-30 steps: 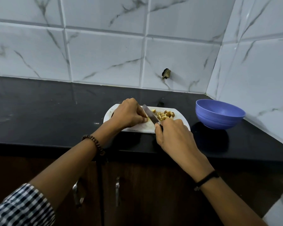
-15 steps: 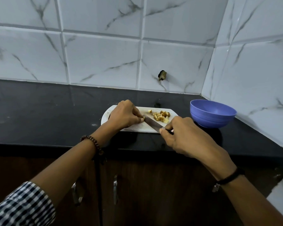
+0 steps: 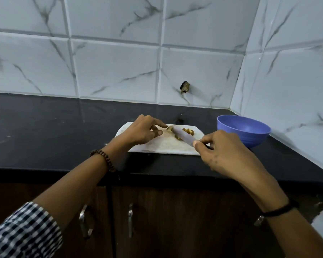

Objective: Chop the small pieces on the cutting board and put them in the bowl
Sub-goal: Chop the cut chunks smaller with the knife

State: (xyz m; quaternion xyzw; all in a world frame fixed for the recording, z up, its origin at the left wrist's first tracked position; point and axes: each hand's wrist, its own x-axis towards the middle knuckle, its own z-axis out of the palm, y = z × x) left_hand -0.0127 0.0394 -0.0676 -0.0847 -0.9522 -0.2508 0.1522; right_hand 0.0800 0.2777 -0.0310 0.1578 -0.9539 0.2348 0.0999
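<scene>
Small yellow-brown food pieces [image 3: 189, 131] lie on the far half of the white rectangular plastic cutting board [image 3: 162, 145]. The board rests flat on the black stone tabletop [image 3: 45, 127].

1. Far left: a blue-and-white checked sleeve [image 3: 22, 231] covers the upper part of the left forearm. A brown bead bracelet [image 3: 103, 159] sits at the left wrist.
2. Below the tabletop edge: dark wooden cabinet doors [image 3: 175, 220] carry two metal handles [image 3: 85, 222].
3. Left hand [image 3: 142, 131]: positioned over the left part of the board, fingers loosely spread, holding nothing. The index finger [image 3: 163, 125] points right, and its tip is just beside a single piece that lies apart from the main group. Contact cannot be confirmed.
4. Grey-bladed knife [image 3: 185, 136]: the blade runs diagonally over the board, tip pointing away and to the left. The blade is blurred. Pieces lie on both sides of it.
5. Right hand [image 3: 220, 151]: located at the near right corner of the board, thumb and fingers curled round the knife handle. The handle itself is hidden inside the grip. A black band [image 3: 276, 211] circles the right wrist.
6. Round blue plastic bowl [image 3: 254, 140]: stands upright on the tabletop just beside the right end of the board, near the corner of the white marble-pattern tiled wall [image 3: 287, 81].
</scene>
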